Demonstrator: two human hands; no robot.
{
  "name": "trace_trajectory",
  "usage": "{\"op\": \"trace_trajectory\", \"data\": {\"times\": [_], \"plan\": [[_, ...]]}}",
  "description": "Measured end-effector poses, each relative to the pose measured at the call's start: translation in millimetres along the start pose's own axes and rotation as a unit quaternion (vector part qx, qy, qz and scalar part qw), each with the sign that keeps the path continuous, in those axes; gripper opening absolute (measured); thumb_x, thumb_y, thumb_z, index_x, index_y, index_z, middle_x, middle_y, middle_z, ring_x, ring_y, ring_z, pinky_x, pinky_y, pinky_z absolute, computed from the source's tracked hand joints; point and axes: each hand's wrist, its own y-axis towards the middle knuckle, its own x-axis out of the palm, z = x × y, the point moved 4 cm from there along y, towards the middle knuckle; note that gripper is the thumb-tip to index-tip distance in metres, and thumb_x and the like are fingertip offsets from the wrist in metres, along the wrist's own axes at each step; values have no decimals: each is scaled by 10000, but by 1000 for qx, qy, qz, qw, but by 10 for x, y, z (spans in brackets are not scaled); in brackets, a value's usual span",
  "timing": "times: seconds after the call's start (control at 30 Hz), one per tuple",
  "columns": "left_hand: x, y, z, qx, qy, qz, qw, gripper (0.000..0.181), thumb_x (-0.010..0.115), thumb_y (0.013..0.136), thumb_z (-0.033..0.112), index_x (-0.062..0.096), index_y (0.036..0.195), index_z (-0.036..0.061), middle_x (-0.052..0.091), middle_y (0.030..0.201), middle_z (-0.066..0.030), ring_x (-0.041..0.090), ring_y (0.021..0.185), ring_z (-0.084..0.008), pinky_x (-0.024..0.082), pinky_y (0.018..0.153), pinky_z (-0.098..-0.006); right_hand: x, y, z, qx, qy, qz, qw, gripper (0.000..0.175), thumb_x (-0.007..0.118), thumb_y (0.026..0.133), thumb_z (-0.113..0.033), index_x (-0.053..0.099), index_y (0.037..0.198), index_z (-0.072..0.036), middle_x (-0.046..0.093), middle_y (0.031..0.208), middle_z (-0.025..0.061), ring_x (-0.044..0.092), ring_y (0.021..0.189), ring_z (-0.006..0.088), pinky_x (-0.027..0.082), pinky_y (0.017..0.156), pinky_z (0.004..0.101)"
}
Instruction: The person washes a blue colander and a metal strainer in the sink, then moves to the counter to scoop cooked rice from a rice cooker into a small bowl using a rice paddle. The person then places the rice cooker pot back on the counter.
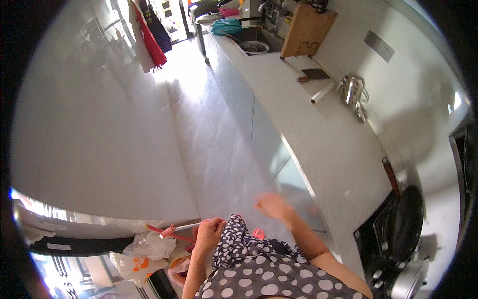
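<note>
My left hand hangs at the side of a black-and-white polka-dot garment, its fingers bent. Close to its knuckles is the end of a white handle, which crosses a red stick; whether the hand grips the handle cannot be made out. My right hand is blurred by motion over the floor, beside the base cabinets, and nothing shows clearly in it. Below it a pink sandal is on my foot.
Along the right runs a countertop with a cleaver, a metal kettle, a cutting board and a sink. A wok sits on the stove. Plastic bags lie at lower left.
</note>
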Motion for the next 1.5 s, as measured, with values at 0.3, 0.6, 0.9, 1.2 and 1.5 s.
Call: {"op": "trace_trajectory", "data": {"times": [0.3,0.6,0.9,1.2,1.5], "plan": [[-630,1848,78,5,2,54,999,178,588,829,193,632,829,21,599,646,-164,600,592,-305,441,543,-372,-585,1457,626,-37,46,-59,997,258,510,867,-263,537,926,-13,592,858,197,566,838,376,443,718,459],[-1256,3670,432,89,34,30,995,184,588,847,180,616,837,-2,591,620,-170,566,497,-233,430,489,-327,-1530,2494,1610,80,36,-3,996,291,530,854,-281,558,983,-22,605,881,196,568,880,367,453,760,436],[-1221,5332,616,140,39,2,989,175,599,835,189,616,849,15,565,608,-182,556,494,-262,420,484,-334,-1914,3450,2310,106,153,-48,981,297,550,831,-296,587,934,-20,602,970,199,568,917,368,451,776,441],[-1682,6982,709,93,100,13,991,165,577,851,185,608,844,23,573,635,-179,569,547,-299,429,513,-360,-3140,5063,3041,47,151,68,985,231,585,810,-229,553,870,-9,594,874,209,570,837,382,455,723,457],[-1882,8153,564,50,103,23,993,148,602,823,165,614,801,19,579,615,-169,568,534,-299,425,511,-363,-4125,5794,3296,92,102,109,985,234,571,824,-233,528,849,-4,589,861,186,574,821,370,460,699,452]]}}
